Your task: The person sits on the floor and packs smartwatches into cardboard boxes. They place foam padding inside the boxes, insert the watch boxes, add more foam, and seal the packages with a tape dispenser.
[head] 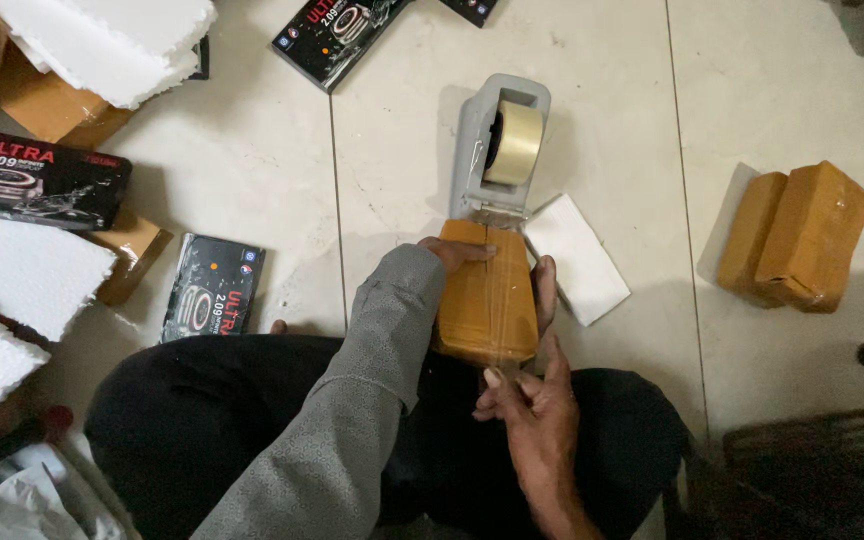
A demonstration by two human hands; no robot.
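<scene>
A brown taped parcel (487,295) lies on the tiled floor in front of my knees. My left hand (455,252) rests on its far left corner, the grey sleeve reaching over it. My right hand (532,395) is at the parcel's near end, fingers pinched on a strip of clear tape that runs along the parcel. A grey tape dispenser (497,150) with a tan roll stands just beyond the parcel, touching its far end.
A white foam piece (577,258) lies right of the parcel. Two wrapped brown parcels (797,238) sit at the right. Black printed boxes (214,288) and white foam sheets (22,270) lie at the left. A dark crate (812,470) is at the lower right.
</scene>
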